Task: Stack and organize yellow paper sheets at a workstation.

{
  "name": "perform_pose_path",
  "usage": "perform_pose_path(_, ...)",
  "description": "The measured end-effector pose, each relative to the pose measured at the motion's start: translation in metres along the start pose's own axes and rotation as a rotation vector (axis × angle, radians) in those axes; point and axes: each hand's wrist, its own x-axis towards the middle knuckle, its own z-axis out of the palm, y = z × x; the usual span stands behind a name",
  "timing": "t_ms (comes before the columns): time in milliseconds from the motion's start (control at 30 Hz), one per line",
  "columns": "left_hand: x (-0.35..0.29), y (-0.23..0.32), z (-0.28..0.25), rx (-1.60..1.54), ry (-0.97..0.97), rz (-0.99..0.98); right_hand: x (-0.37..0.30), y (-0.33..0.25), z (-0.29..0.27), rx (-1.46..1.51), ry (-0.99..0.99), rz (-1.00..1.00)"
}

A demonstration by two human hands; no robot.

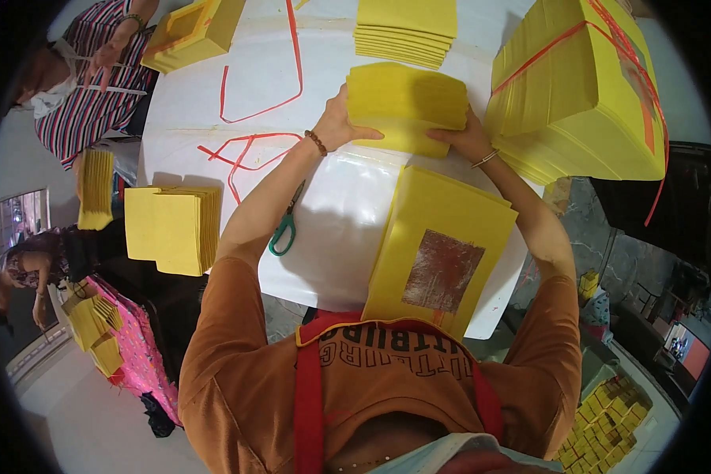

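My left hand [341,125] and my right hand [468,136] grip the two ends of a stack of yellow paper [407,99] on the white table. My thumbs lie along its near face, and the fingers behind it are hidden. Just nearer to me lies a larger pile of yellow paper [458,205], its top marked with a dark reddish-brown rectangle. To the left of it, by my left forearm, rest green-handled scissors [282,236]. Loose red plastic string [253,141] is strewn on the table to the left of my left hand.
A tall yellow paper bundle [577,95] tied with red string stands at the right. More yellow stacks sit at the far side [405,31], the far left [193,35] and the left edge [174,229]. A person in a striped top [95,71] is at the upper left.
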Motion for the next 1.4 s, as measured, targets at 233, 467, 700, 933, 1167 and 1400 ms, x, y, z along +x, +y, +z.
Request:
perform_pose_path(233,-0.013,0.053,-0.021,-1.416,0.278,0.308,0.003,-0.024,-0.007,0.424,-0.074,0.171)
perform_pose_path(467,0.004,0.093,0.006,-0.97,0.398,0.122,0.025,-0.02,0.013,0.566,-0.075,0.174)
perform_pose_path(700,-0.01,0.071,-0.023,-0.662,0.373,0.065,0.023,-0.024,0.002,0.168,-0.136,-0.176)
perform_pose_path(933,-0.016,0.038,-0.013,-0.494,0.107,-0.045,0.033,-0.017,0.016,-0.028,-0.33,0.019)
perform_pose_path(1167,-0.002,0.027,0.011,-0.414,0.233,0.085,0.023,-0.015,0.016,-0.118,-0.322,0.028)
perform_pose_path(1400,0.001,0.02,0.027,-0.346,0.253,0.092,0.026,-0.012,0.012,-0.317,-0.34,-0.015)
